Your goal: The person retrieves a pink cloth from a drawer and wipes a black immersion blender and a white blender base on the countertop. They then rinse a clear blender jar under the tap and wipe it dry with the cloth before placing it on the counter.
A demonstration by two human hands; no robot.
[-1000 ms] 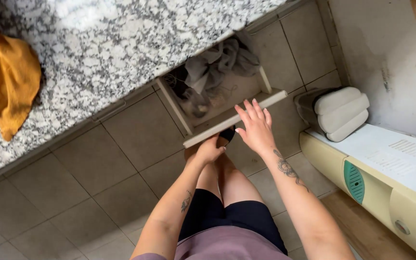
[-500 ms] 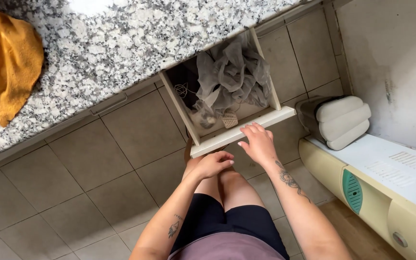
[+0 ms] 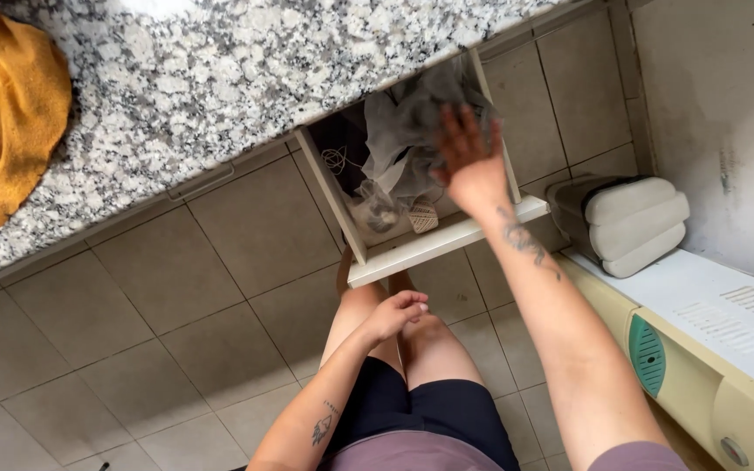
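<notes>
Grey cloths (image 3: 399, 144) are lying bunched in the open drawer (image 3: 434, 249) under the speckled stone counter (image 3: 220, 78), and the right hand (image 3: 469, 157) is reaching down onto them with fingers spread apart, gripping nothing that shows. The left hand (image 3: 394, 314) is resting loosely curled and empty on the knee, well apart from the drawer. An orange cloth (image 3: 6, 96) is lying on the counter, a white appliance (image 3: 709, 349) is standing to the right, and the drawer's back is hiding under the counter, with small things inside hard to make out.

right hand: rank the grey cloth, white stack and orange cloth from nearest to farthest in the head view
From the right hand:
1. Grey cloth, in the open drawer, right under the fingers.
2. White stack, on the floor beside the wall.
3. Orange cloth, at the far end of the counter.
</notes>
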